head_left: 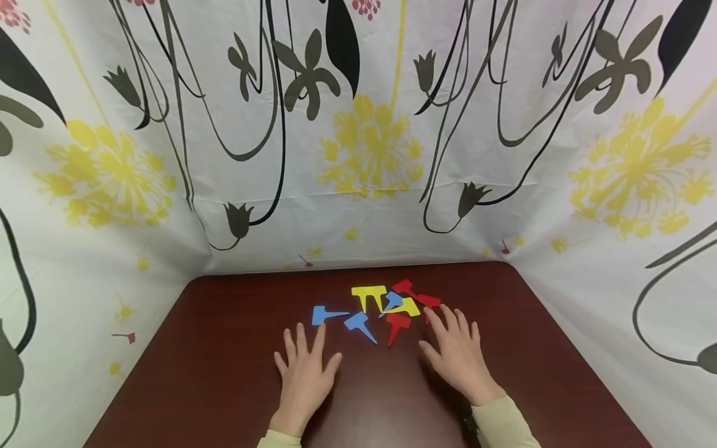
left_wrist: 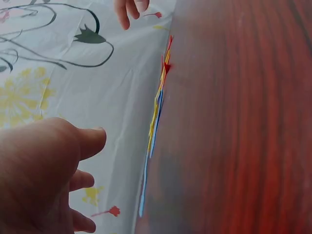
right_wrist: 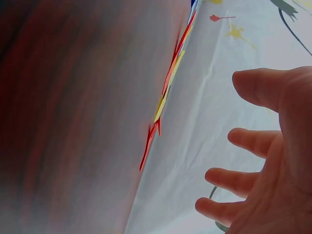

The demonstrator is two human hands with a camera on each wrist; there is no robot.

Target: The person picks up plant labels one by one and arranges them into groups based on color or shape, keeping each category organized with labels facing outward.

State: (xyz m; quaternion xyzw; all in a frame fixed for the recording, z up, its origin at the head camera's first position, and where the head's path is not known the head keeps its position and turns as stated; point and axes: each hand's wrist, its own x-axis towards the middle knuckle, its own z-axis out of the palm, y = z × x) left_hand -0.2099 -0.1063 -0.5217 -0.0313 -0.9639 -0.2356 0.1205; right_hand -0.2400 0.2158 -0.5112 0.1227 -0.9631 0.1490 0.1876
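Several flat T-shaped plant labels lie in a loose cluster on the dark table in the head view. A blue label (head_left: 320, 315) points sideways at the left, with another blue label (head_left: 356, 322) slanting beside it. Yellow labels (head_left: 368, 291) sit at the back, and a red label (head_left: 398, 321) lies at the front. My left hand (head_left: 305, 376) is spread, its fingertips close to the leftmost blue label. Fingers of my right hand (head_left: 459, 358) are extended and parted, near the red label (head_left: 429, 301) at the right. Neither hand holds anything.
The brown tabletop (head_left: 224, 373) has its back edge just behind the labels. A patterned white cloth (head_left: 370, 230) hangs behind the table and along both sides. In the left wrist view, the labels (left_wrist: 156, 107) appear edge-on in a thin line.
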